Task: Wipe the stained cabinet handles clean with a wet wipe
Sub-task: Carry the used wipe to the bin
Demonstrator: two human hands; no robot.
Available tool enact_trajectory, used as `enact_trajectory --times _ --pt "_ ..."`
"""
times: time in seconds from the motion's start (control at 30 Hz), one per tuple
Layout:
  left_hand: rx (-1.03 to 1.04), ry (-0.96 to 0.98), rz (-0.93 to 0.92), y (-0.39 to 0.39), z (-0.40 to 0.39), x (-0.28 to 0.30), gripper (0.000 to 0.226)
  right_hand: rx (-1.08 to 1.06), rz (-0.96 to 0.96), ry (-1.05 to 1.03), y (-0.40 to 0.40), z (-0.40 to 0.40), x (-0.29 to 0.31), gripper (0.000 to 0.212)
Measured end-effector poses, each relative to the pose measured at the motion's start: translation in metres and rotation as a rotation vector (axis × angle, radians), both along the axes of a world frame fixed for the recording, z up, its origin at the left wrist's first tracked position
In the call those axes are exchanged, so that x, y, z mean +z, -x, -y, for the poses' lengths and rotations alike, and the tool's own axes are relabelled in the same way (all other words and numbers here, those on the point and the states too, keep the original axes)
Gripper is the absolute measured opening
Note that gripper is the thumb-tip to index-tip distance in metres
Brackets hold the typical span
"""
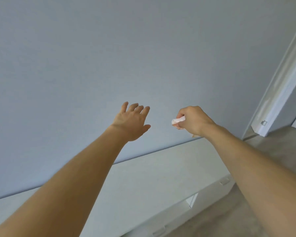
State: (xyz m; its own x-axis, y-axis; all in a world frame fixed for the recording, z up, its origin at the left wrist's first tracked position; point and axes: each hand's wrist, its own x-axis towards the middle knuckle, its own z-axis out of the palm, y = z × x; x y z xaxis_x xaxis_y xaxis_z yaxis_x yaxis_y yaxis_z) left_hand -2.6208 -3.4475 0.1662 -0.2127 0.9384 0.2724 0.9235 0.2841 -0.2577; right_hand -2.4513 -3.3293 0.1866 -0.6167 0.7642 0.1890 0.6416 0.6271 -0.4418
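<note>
Two bare arms reach over a low white cabinet top (161, 177) toward a smooth pale blue wall (109, 57). The left hand (132, 121) is spread wide, holding nothing. The right hand (193, 120) grips a crumpled white wet wipe (177, 121). Small flat cabinet handles (224, 181) sit on the front edge below, above grey floor (220, 216)

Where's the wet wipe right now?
In the head view, right of centre: the wet wipe is bunched in the right hand, held up before the wall.

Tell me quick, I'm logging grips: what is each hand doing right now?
Left hand: open, fingers spread, holding nothing.
Right hand: fingers curled round a crumpled wet wipe.
</note>
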Motion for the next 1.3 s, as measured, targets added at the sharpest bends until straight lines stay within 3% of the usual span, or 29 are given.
enact_trajectory --times 0.23,0.67,0.83,1.0,1.17,1.3 --pt "-0.191 0.071 -0.011 -0.063 -0.112 -0.021 0.064 -0.202 -0.052 0.026 -0.076 -0.079 -0.019 0.01" --pt "-0.39 0.108 -0.062 -0.1 -0.371 -0.02 0.064 -0.418 -0.107 -0.048 -0.139 -0.286 -0.022 0.01" --pt "-0.485 0.132 -0.05 -0.155 -0.467 -0.024 0.064 -0.509 -0.135 0.012 -0.193 -0.354 -0.027 0.005" --pt "-0.552 0.136 -0.058 -0.221 -0.562 -0.032 0.064 -0.575 -0.189 0.076 -0.264 -0.436 -0.034 0.014" --pt "-0.524 0.146 -0.034 -0.29 -0.664 -0.046 0.064 -0.568 -0.031 0.009 -0.336 -0.539 -0.037 0.021" --pt "-0.465 0.152 0.019 -0.347 -0.745 -0.05 0.064 -0.555 -0.091 0.034 -0.393 -0.622 -0.033 0.015"
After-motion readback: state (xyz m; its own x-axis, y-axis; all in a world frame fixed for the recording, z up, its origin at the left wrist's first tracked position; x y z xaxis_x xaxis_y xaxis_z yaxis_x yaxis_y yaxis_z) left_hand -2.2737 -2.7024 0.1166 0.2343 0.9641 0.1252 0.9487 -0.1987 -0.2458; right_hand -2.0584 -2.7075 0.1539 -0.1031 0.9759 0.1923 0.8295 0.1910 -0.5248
